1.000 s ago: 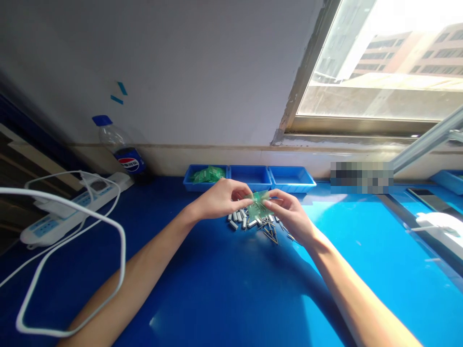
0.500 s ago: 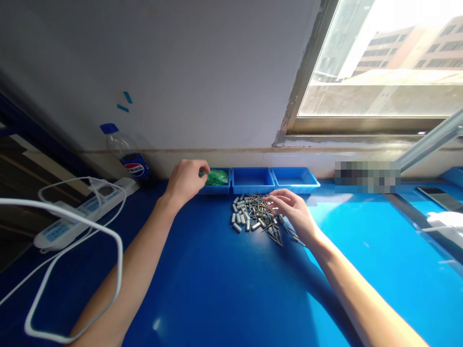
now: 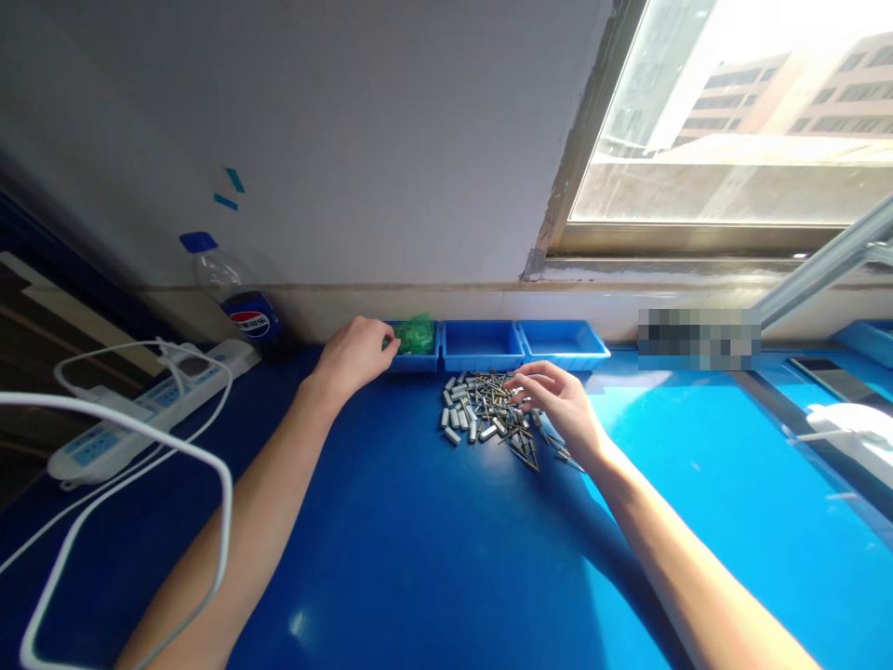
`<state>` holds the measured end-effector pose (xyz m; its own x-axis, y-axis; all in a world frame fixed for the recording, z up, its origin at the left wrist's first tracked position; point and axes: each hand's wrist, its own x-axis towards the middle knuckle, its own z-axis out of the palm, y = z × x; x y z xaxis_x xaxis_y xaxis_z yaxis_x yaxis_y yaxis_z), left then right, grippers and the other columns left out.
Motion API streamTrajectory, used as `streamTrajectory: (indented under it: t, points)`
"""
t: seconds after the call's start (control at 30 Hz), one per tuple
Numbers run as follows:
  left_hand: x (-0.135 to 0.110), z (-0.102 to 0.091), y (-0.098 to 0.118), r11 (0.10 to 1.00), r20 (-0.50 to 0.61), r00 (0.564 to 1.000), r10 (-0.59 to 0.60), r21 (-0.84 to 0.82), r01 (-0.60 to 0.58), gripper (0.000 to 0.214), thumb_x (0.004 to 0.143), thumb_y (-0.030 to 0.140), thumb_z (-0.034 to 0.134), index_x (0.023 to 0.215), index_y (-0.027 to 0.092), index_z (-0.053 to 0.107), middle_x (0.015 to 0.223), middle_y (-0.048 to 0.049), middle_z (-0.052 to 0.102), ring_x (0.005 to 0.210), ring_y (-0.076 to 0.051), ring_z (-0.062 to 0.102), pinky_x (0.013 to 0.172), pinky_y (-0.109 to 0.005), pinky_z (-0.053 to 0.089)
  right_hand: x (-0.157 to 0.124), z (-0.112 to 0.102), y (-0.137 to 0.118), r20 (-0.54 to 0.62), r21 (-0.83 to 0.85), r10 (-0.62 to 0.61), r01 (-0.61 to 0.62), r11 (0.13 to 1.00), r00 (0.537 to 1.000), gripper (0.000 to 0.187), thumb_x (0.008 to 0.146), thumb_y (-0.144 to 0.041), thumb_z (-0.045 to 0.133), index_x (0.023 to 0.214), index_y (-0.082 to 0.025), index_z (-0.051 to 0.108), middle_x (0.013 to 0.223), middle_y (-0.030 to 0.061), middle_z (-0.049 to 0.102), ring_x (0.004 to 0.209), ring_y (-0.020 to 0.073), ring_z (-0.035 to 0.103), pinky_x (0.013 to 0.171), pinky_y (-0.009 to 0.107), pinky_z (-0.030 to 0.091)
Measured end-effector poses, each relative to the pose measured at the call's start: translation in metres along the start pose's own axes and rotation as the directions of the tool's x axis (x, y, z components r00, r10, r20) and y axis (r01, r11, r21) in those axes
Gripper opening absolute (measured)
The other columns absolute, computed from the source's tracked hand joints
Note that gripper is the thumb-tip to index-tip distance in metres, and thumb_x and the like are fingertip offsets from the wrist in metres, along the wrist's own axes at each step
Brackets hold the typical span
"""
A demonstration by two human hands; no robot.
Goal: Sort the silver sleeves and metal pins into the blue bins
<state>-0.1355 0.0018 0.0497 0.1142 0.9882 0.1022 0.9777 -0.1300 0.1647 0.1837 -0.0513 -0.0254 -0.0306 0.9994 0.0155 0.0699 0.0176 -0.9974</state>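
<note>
My left hand (image 3: 355, 355) reaches into the leftmost of three small blue trays (image 3: 427, 360) by the wall, fingers curled on a green circuit board (image 3: 416, 334) among several green boards there. My right hand (image 3: 558, 403) hovers over a heap of small metal parts (image 3: 481, 416), silver cylinders and thin pins, on the blue table (image 3: 433, 558). Its fingers are bent and slightly apart, touching the pins; whether they pinch one is hidden.
The middle blue tray (image 3: 483, 346) and the right blue tray (image 3: 564, 344) stand against the wall. A cola bottle (image 3: 233, 293) stands at the back left. A white power strip (image 3: 139, 405) and white cable (image 3: 118, 437) lie left. A window (image 3: 732, 121) is upper right.
Both hands held a green board over the parts heap a second ago. My left hand has carried it to the leftmost tray, and my right hand has dropped onto the pins.
</note>
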Motion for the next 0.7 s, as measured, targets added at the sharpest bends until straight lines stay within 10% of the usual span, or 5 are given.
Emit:
streamTrajectory:
  t: [0.17,0.37,0.5,0.7]
  points:
    - [-0.007,-0.008,0.017,0.947,-0.130,0.961,0.243,-0.182,-0.264,0.037,0.106,0.039,0.057,0.116,0.018,0.086,0.128,-0.0126,0.084,0.113,-0.031,0.078,0.102,-0.038,0.060,0.003,-0.009,0.005,-0.109,-0.284,-0.110,0.075,0.956,0.988,0.036,0.089,-0.059,0.079,0.097,-0.024,0.075,0.086,0.0060,0.081,0.078,0.0250,0.073,0.073,0.037,0.054]
    - [-0.019,0.005,0.047,0.781,0.071,0.836,0.544,-0.407,-0.474,0.022,0.100,0.032,0.068,0.108,0.020,0.085,0.114,-0.0087,0.086,0.105,-0.025,0.078,0.092,-0.030,0.056,0.006,-0.014,0.006,-0.108,-0.362,-0.150,0.102,0.927,0.983,0.052,0.092,-0.075,0.072,0.078,-0.024,0.073,0.062,0.0019,0.062,0.060,0.0216,0.053,0.058,0.037,0.041]
    - [-0.026,0.022,0.070,0.759,0.165,0.805,0.569,-0.482,-0.438,0.017,0.097,0.022,0.067,0.092,0.016,0.082,0.086,-0.0063,0.081,0.075,-0.018,0.071,0.070,-0.026,0.048,0.007,-0.012,0.003,-0.034,-0.450,-0.149,0.118,0.885,0.988,0.066,0.089,-0.082,0.072,0.062,-0.023,0.067,0.055,-0.0020,0.044,0.056,0.0159,0.037,0.056,0.034,0.027]
    - [-0.087,0.020,0.100,0.472,0.334,0.602,0.725,-0.878,-0.080,0.025,0.096,0.042,0.076,0.094,0.018,0.083,0.086,-0.0063,0.082,0.078,-0.018,0.075,0.076,-0.025,0.058,-0.013,-0.026,-0.019,0.260,-0.383,-0.057,0.157,0.910,0.964,0.062,0.095,-0.075,0.074,0.061,-0.023,0.069,0.056,-0.0007,0.048,0.055,0.0166,0.041,0.052,0.034,0.032]
